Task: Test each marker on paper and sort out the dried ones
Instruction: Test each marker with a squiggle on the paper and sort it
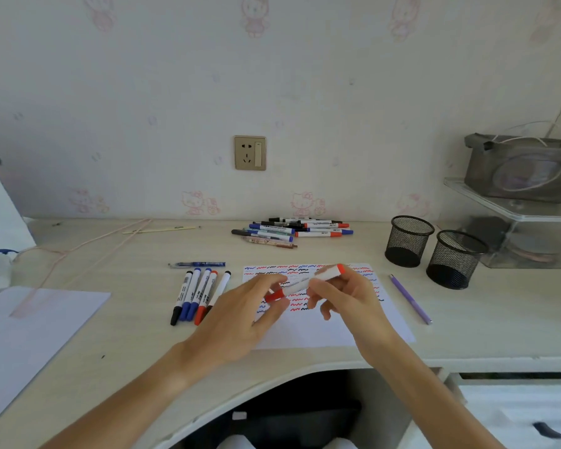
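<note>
- Both hands hold one red marker (306, 282) above the test paper (318, 322); marker tilted, red end up-right, red cap end down-left.
- Left hand (240, 319) pinches the red cap end with its fingertips; other fingers loosely curled.
- Right hand (344, 296) grips the white barrel, fingers wrapped round it, red butt end sticking out past them.
- Paper lies flat on the counter (136, 345) under the hands; upper part covered in rows of red, blue and black squiggles, lower part blank.
- Row of five markers (200, 294) just left of the paper, side by side, caps toward the viewer: black, blue, blue, red, one dark.
- Blue pen (198, 264) lies crosswise just behind that row.
- Loose pile of markers and pens (292, 231) near the wall, behind the paper.
- Purple pencil (410, 299) right of the paper, apart from it.
- Two black mesh pen cups (434, 251) far right, upright, close together.
- Second white sheet (23, 328) at the left counter edge.
- Wall socket (250, 152) above the pile.
</note>
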